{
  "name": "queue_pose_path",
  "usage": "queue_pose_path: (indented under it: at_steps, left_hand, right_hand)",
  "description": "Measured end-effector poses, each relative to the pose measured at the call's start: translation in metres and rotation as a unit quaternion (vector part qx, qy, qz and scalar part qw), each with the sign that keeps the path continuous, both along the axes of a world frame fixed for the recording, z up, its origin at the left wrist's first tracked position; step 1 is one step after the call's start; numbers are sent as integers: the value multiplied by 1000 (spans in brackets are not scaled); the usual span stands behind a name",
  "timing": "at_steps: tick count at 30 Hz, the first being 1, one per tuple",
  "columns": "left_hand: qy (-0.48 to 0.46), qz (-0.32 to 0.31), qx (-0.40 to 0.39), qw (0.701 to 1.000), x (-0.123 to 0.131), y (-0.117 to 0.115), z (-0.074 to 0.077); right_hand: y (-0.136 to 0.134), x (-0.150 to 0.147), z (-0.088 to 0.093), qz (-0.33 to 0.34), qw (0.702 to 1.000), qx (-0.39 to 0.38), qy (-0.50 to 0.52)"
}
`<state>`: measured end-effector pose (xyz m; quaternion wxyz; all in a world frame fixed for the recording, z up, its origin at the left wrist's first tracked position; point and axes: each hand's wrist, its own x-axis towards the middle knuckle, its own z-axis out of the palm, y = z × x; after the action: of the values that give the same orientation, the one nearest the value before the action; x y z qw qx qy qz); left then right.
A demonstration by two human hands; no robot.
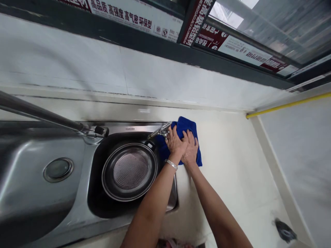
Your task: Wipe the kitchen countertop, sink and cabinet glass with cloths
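A blue cloth [183, 125] lies bunched across the right edge of the sink and onto the counter. My left hand [176, 142], with a silver bracelet at the wrist, has its fingers bent into the cloth. Close by on its right, partly behind it, my right hand [190, 148] also grips the cloth, fingers a little apart. A shiny metal piece [161, 131] with a thin, flat edge sticks out left of my left fingers. Whether those fingers hold it too is hidden. Below it, a dark frying pan [130, 170] with a dimpled base sits in the right basin.
The left basin [23, 162] has a round drain [58, 169]. A metal faucet [88, 131] stands between the basins. Behind the pale counter [227, 165] rise a tiled wall and a window frame [155, 31]. A yellow pipe [289, 105] and a small dark object [285, 230] are at right.
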<state>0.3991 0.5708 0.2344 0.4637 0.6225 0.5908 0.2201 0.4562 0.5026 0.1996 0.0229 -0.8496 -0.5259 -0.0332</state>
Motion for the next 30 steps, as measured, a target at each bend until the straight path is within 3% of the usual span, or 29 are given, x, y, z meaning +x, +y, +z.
queue_pose_path:
  at_steps: [9, 17, 30]
  left_hand:
    - [7, 20, 49, 999, 3, 1, -5]
    - [-17, -20, 37, 999, -13, -1, -3]
    - [2, -50, 71, 996, -38, -37, -10]
  right_hand:
    - [1, 1, 0, 2, 1000, -1, 7]
    - [-6, -1, -4, 17, 1000, 14, -1]
    - [-47, -30, -2, 14, 1000, 8, -13]
